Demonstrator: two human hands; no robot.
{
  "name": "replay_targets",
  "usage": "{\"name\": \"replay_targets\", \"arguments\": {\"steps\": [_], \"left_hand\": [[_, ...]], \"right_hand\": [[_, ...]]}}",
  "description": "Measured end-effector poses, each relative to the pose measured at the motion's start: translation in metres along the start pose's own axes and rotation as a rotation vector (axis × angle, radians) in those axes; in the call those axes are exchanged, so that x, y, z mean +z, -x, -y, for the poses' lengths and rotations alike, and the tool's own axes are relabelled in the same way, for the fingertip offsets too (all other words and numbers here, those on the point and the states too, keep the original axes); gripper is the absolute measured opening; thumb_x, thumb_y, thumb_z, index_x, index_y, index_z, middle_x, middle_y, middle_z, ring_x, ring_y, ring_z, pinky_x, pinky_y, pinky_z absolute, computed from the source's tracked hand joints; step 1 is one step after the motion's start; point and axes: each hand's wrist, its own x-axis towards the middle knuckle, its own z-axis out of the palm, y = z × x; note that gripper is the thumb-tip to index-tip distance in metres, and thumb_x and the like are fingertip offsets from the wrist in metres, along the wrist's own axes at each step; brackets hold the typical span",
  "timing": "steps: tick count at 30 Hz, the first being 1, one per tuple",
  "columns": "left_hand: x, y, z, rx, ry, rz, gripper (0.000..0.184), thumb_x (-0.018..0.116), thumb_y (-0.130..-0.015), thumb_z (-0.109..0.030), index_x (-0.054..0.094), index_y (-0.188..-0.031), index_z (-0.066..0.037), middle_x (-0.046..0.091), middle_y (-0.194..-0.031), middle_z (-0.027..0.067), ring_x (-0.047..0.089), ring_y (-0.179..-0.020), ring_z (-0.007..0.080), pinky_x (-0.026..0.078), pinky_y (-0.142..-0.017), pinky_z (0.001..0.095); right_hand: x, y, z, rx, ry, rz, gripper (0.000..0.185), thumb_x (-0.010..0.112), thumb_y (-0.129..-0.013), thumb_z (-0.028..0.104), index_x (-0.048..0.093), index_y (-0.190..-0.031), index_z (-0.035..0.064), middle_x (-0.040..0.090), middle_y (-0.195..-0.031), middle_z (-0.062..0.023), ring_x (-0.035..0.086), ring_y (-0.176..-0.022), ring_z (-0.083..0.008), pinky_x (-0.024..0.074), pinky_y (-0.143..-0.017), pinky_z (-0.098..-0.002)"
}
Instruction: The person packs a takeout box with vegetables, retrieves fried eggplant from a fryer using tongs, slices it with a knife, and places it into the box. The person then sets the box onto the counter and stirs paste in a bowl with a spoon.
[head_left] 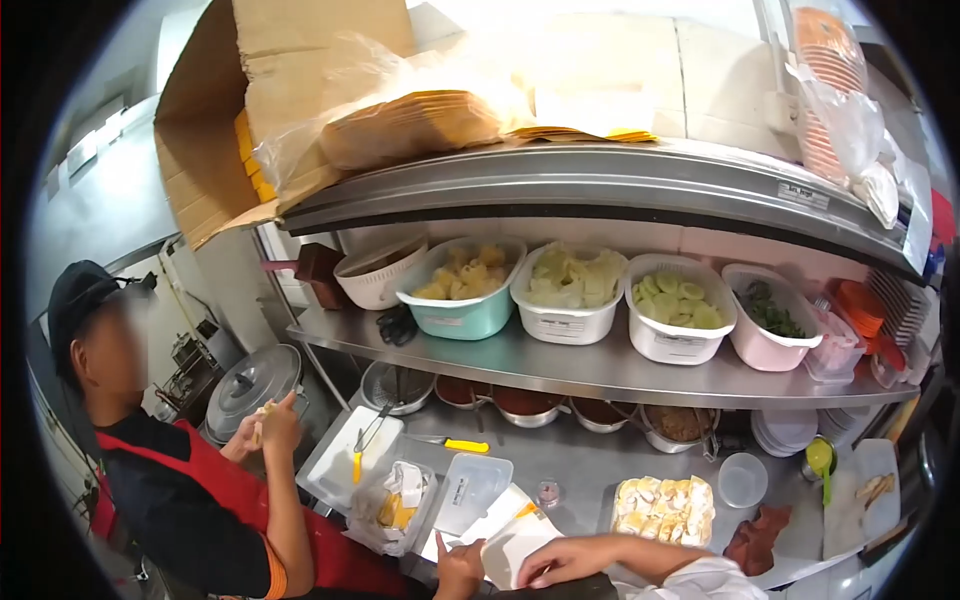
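Observation:
My left hand (460, 568) is at the bottom centre, against the left edge of a folded white paper wrapper (508, 552). Its index finger points up, and its thumb lies at the paper's edge. From the right, my right hand (572, 558) reaches over the same wrapper, its fingers curled down on the near side. More white paper with a yellow-orange patch (526, 510) lies just beyond. A clear plastic lid (474, 492) with a label is above my left hand. To its left sits a plastic-lined container (395, 505) holding yellow and white pieces.
A co-worker in a red apron (340, 550) stands at left, holding something small. On the counter are a tray of browned buns (664, 508), a yellow-handled knife (466, 446) and sauce pots (528, 402). The steel shelf (600, 372) above holds tubs of vegetables.

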Motion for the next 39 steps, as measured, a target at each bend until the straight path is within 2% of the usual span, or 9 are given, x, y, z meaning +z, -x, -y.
{"name": "replay_targets", "arguments": {"steps": [6,8,10,13,19,22,26,32,39], "left_hand": [[0.054,-0.021,0.015,0.106,0.069,-0.08,0.017,0.06,-0.077,-0.017,0.066,-0.092,-0.011,0.069,-0.075,0.0068,0.067,-0.067,0.0224,0.019,-0.103,0.0692],[0.048,-0.027,0.005,0.128,0.058,-0.039,0.021,0.06,-0.077,-0.016,0.066,-0.096,-0.011,0.069,-0.081,0.0038,0.067,-0.074,0.0188,0.017,-0.102,0.0709],[0.057,-0.027,0.005,0.182,0.009,-0.065,0.024,0.06,-0.076,-0.016,0.066,-0.099,-0.011,0.069,-0.086,0.002,0.067,-0.078,0.0168,0.016,-0.102,0.0716],[0.068,-0.015,0.009,0.158,-0.019,-0.022,0.031,0.062,-0.072,-0.012,0.066,-0.103,-0.013,0.069,-0.093,-0.0017,0.065,-0.082,0.013,0.014,-0.101,0.0738],[0.08,0.012,0.027,0.073,0.022,0.064,0.043,0.067,-0.066,-0.012,0.064,-0.11,-0.014,0.068,-0.104,-0.0039,0.063,-0.09,0.0096,0.005,-0.1,0.0769],[0.08,0.011,0.03,0.097,0.038,0.06,0.043,0.065,-0.068,-0.01,0.064,-0.111,-0.013,0.068,-0.105,-0.0018,0.063,-0.092,0.0121,0.005,-0.1,0.0771],[0.108,0.011,0.044,0.14,0.062,0.046,0.037,0.065,-0.069,-0.007,0.066,-0.105,-0.013,0.068,-0.104,-0.0006,0.063,-0.096,0.0158,0.005,-0.1,0.0768],[0.111,0.012,0.037,0.15,0.198,0.037,0.024,0.067,-0.071,-0.008,0.069,-0.093,-0.017,0.067,-0.102,-0.0024,0.062,-0.1,0.0168,0.005,-0.101,0.0758],[0.087,0.003,0.028,0.089,0.289,0.073,0.024,0.069,-0.071,-0.01,0.069,-0.092,-0.021,0.066,-0.104,-0.0061,0.059,-0.105,0.0157,0.008,-0.103,0.0734]], "right_hand": [[-0.175,0.046,0.146,-0.098,0.822,-1.23,0.027,0.068,-0.08,0.015,0.065,-0.104,0.0036,0.065,-0.102,-0.0123,0.062,-0.095,-0.0242,0.0492,-0.082,-0.0342],[-0.24,0.025,0.165,0.237,0.864,-1.295,0.035,0.068,-0.078,0.018,0.064,-0.111,0.005,0.063,-0.114,-0.0167,0.06,-0.106,-0.0286,0.048,-0.087,-0.0351],[-0.315,0.01,0.131,0.496,1.107,-1.161,0.041,0.072,-0.073,0.023,0.065,-0.108,0.002,0.063,-0.108,-0.0168,0.063,-0.093,-0.0264,0.051,-0.079,-0.0358],[-0.324,-0.003,0.142,0.799,1.024,-0.962,0.047,0.072,-0.069,0.029,0.065,-0.108,0.0034,0.063,-0.109,-0.0171,0.062,-0.097,-0.0292,0.0493,-0.085,-0.0399],[-0.375,0.022,0.139,0.516,0.983,-1.295,0.047,0.074,-0.068,0.02,0.063,-0.11,0.0016,0.063,-0.098,-0.013,0.064,-0.087,-0.0254,0.0555,-0.065,-0.0349],[-0.354,0.027,0.168,0.393,0.547,-1.413,0.045,0.073,-0.068,0.013,0.061,-0.11,0.0,0.062,-0.094,-0.0115,0.063,-0.08,-0.0203,0.0551,-0.058,-0.0299],[-0.347,0.031,0.168,0.186,0.175,-1.334,0.037,0.071,-0.071,0.01,0.056,-0.105,0.0047,0.063,-0.086,-0.0072,0.062,-0.076,-0.016,0.0562,-0.061,-0.0318],[-0.334,0.026,0.172,0.057,0.221,-1.376,0.034,0.068,-0.073,0.009,0.054,-0.104,0.0067,0.062,-0.088,-0.007,0.062,-0.08,-0.0171,0.0558,-0.069,-0.0351],[-0.373,0.029,0.141,0.595,1.547,-1.534,0.041,0.073,-0.066,0.018,0.058,-0.1,0.0012,0.062,-0.1,-0.0193,0.063,-0.092,-0.031,0.0519,-0.076,-0.0396]]}}
